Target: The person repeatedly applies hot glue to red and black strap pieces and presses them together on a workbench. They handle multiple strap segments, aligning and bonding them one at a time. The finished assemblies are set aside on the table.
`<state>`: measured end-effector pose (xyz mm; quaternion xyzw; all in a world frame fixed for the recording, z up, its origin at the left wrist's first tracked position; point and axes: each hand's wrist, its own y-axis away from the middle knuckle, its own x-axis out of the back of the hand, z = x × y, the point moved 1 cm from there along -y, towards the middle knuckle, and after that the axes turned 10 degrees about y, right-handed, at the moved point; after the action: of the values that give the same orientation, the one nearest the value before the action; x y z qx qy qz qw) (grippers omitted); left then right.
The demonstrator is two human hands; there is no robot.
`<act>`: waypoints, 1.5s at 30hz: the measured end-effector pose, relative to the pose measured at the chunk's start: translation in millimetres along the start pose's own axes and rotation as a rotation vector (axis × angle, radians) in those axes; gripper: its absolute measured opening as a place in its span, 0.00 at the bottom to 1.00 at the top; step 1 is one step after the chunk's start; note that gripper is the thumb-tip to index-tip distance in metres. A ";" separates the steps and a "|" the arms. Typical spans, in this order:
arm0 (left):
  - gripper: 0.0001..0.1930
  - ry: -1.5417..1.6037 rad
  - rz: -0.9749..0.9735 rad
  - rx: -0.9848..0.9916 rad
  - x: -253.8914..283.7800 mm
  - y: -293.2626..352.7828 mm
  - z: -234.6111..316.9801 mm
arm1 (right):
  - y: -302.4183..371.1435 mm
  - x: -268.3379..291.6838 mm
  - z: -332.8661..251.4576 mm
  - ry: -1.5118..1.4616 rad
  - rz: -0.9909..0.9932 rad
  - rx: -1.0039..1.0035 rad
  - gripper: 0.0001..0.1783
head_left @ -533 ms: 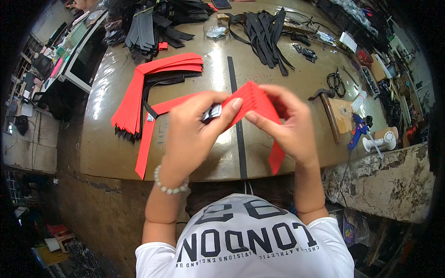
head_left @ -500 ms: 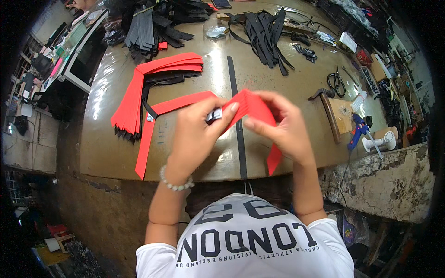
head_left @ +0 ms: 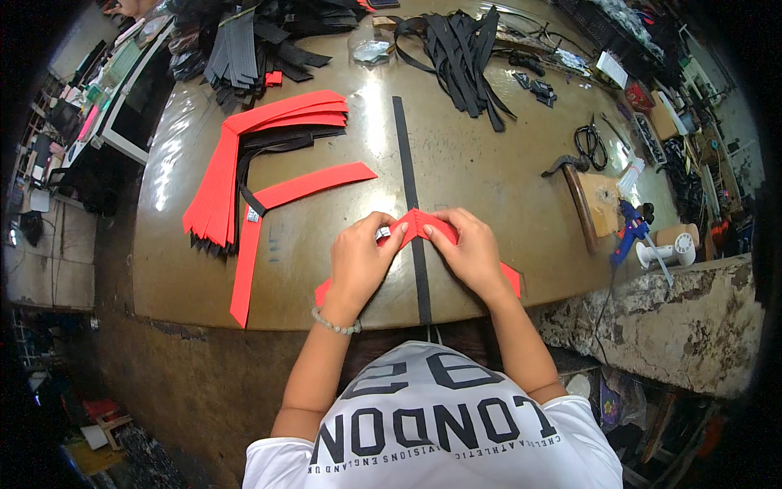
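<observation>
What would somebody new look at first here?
Probably the bright red strip, bent to a point between the left hand and right hand, above a black strip on the table. Next might come the fanned red stack at the left, then the black straps at the far side.

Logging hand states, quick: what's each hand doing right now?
Left hand: closed, holding the bent red strip left of its bend, thumb on top.
Right hand: closed, holding the same strip right of the bend, thumb on top.
</observation>
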<state>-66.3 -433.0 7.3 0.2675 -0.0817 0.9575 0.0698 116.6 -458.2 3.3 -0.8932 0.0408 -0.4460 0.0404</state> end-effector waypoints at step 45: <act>0.08 -0.087 0.093 -0.176 -14.1 9.2 -1.5 | -48.4 76.7 14.9 -0.044 -0.265 0.071 0.27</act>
<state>-56.8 -443.0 -2.5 0.2974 -0.1809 0.9364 0.0450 176.3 -417.9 60.5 -0.8984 -0.0945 -0.4287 0.0137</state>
